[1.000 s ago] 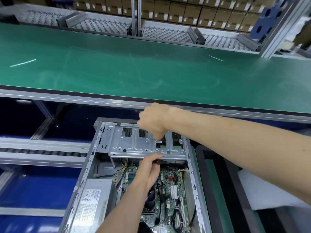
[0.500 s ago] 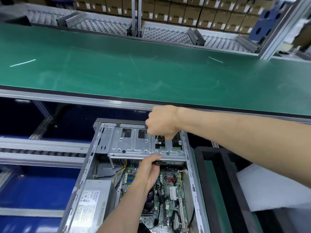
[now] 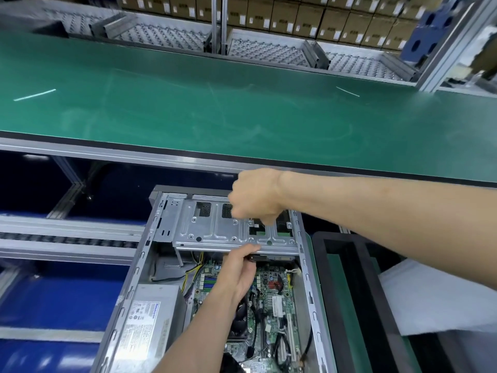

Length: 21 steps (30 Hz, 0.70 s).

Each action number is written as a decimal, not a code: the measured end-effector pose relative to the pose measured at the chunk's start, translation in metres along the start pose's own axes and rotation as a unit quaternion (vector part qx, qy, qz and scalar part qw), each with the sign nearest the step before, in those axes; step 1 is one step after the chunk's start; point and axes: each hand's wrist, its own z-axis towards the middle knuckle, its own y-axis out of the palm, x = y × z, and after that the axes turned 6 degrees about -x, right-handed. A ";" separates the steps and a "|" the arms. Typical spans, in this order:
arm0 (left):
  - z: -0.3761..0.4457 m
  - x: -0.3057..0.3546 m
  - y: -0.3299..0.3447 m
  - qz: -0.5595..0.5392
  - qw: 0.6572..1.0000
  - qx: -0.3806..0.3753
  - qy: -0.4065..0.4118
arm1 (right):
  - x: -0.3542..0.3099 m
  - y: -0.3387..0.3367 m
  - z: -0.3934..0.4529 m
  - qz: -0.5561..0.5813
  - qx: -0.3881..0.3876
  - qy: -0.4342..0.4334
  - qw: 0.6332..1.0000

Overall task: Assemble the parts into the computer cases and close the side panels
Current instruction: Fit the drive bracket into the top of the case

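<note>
An open grey computer case (image 3: 303,265) lies below me, with its motherboard (image 3: 271,305) exposed. A silver drive cage (image 3: 215,230) spans its far end. My left hand (image 3: 236,273) grips a dark drive (image 3: 271,257) under the cage's front lip, thumb on the lip. My right hand (image 3: 255,197) is curled over the top of the cage. Its fingertips point down at a slot and pinch a small item I cannot make out.
A silver power supply (image 3: 150,319) fills the case's near left. A green conveyor belt (image 3: 242,111) runs behind the case. A black tray (image 3: 363,292) with a white foam sheet (image 3: 430,297) sits on the right. Metal roller rails (image 3: 67,240) lie to the left.
My right hand has shifted slightly to the right over the cage top. My left hand stays under the cage's front lip.
</note>
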 end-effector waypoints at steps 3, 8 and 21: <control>0.000 -0.001 0.000 -0.008 1.000 0.012 -0.008 | 0.016 0.006 0.000 0.383 -0.081 0.206 0.897; -0.002 -0.001 0.000 0.005 1.000 0.005 -0.005 | 0.015 0.012 -0.007 0.377 -0.066 0.206 0.901; 0.002 -0.001 -0.002 0.013 1.000 0.002 -0.005 | 0.018 0.027 -0.009 0.459 -0.056 0.246 0.852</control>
